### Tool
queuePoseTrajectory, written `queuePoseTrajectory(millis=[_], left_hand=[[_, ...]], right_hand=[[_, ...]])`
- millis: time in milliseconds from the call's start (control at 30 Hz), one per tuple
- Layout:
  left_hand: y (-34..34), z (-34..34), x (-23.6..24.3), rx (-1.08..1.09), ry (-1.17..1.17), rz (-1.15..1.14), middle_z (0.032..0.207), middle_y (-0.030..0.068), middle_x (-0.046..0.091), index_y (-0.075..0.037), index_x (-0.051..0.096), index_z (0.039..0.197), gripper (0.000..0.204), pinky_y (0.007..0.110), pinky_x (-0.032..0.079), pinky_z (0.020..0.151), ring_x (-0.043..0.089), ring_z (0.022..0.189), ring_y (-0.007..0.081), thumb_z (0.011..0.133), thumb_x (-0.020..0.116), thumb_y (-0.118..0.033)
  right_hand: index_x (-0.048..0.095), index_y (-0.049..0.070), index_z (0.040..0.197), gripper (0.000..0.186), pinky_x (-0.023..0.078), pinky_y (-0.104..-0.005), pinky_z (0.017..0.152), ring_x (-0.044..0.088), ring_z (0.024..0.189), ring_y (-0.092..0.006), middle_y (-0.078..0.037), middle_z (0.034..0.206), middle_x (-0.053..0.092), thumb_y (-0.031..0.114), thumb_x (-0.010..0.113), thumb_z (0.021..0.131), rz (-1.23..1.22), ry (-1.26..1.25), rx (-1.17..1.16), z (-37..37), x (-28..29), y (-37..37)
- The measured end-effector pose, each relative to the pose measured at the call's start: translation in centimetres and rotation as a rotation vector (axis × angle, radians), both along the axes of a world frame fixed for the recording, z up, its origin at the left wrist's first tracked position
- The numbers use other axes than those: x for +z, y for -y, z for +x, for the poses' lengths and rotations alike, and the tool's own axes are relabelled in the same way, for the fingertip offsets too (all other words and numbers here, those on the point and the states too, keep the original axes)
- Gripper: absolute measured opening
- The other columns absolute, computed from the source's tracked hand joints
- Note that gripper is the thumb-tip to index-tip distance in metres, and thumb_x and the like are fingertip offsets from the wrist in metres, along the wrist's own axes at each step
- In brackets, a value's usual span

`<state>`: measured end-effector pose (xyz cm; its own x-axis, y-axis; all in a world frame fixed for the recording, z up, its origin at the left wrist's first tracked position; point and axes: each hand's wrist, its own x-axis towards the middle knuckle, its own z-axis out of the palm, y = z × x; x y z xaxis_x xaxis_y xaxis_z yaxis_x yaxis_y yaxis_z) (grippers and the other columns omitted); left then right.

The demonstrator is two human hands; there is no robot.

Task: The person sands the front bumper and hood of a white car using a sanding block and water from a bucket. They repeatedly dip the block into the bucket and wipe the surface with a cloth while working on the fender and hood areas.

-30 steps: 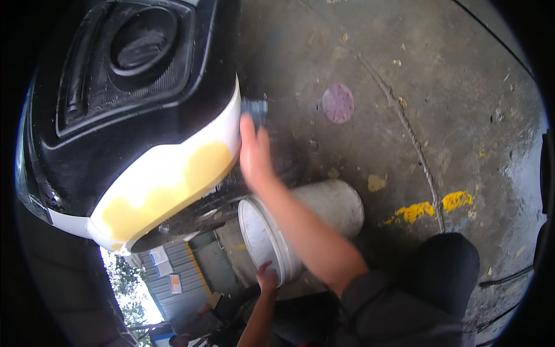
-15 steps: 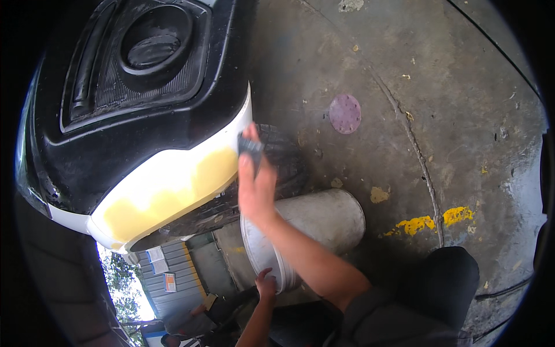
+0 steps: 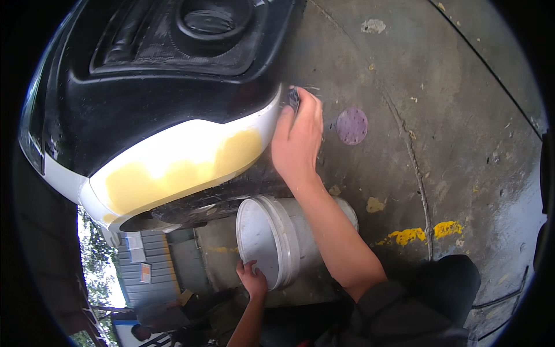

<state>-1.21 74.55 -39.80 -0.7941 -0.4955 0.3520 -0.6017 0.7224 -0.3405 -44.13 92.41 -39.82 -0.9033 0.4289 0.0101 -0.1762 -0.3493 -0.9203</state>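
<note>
A dark car bumper [image 3: 150, 98] has a white lower band with broad yellow patches [image 3: 188, 168]. My right hand [image 3: 298, 133] grips a small dark block [image 3: 293, 98] beside the upper end of the white band. My left hand [image 3: 252, 277] has its fingers curled at the rim of a white bucket [image 3: 321, 248] whose mouth faces left. My right forearm hides part of the bucket. A black tyre [image 3: 147, 221] shows partly below the bumper.
Stained concrete floor [image 3: 462, 127] fills the right, with a crack, a pink round patch [image 3: 351, 125] and yellow paint marks [image 3: 447, 229]. Black cables [image 3: 497, 303] lie at lower right. At lower left are a corrugated wall [image 3: 147, 277], trees and another person [image 3: 156, 321].
My right hand with the block has shifted up and right along the bumper's edge over the last half second. The bumper sits higher and further right in the picture, as the view has moved.
</note>
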Motion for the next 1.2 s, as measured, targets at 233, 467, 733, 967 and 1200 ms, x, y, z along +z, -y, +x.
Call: queuePoseTrajectory(millis=[233,467,733,967,1200], left_hand=[[1.0,0.5,0.0,0.245,-0.112,0.875,0.098,0.0092,0.076,-0.002,0.071,0.112,0.015,0.032,0.06,0.078,0.076,0.086,0.0187,0.099,0.063,-0.002],[1.4,0.2,-0.6,0.231,-0.163,0.991,0.096,0.0104,0.079,0.001,0.073,0.108,0.013,0.029,0.061,0.075,0.078,0.084,0.0194,0.099,0.064,-0.002],[0.6,0.3,-1.0,0.281,-0.301,1.042,0.094,0.0122,0.076,0.004,0.072,0.105,0.012,0.033,0.063,0.074,0.074,0.079,0.0191,0.1,0.062,-0.002],[0.0,-0.5,-0.4,0.256,-0.329,1.023,0.094,0.0124,0.077,0.004,0.072,0.105,0.013,0.032,0.062,0.074,0.075,0.08,0.0195,0.1,0.062,-0.003],[0.2,-0.5,-0.4,0.241,-0.339,1.02,0.094,0.0115,0.076,0.005,0.071,0.103,0.012,0.033,0.063,0.074,0.073,0.08,0.0176,0.101,0.064,-0.005]], right_hand=[[0.065,0.005,0.112,0.039,0.042,-0.0482,0.104,0.058,0.113,-0.0341,-0.011,0.115,0.063,-0.003,0.069,0.075,0.286,-0.291,0.007,2.2,1.7,0.4],[0.071,0.006,0.109,0.036,0.05,-0.0435,0.094,0.064,0.106,-0.0326,-0.01,0.112,0.068,0.001,0.072,0.074,0.193,-0.428,-0.05,1.3,0.4,0.1],[0.071,0.006,0.098,0.023,0.055,-0.0401,0.082,0.067,0.094,-0.03,-0.009,0.101,0.069,0.003,0.067,0.076,0.358,-0.49,-0.196,2.4,4.9,1.2],[0.07,0.005,0.099,0.032,0.054,-0.0412,0.086,0.066,0.098,-0.0309,-0.01,0.103,0.07,-0.005,0.064,0.07,0.324,-0.515,-0.194,2.0,4.0,1.2],[0.07,0.007,0.098,0.032,0.053,-0.0404,0.084,0.067,0.097,-0.0289,-0.008,0.101,0.07,-0.004,0.064,0.068,0.317,-0.394,-0.213,1.7,3.8,1.0]])
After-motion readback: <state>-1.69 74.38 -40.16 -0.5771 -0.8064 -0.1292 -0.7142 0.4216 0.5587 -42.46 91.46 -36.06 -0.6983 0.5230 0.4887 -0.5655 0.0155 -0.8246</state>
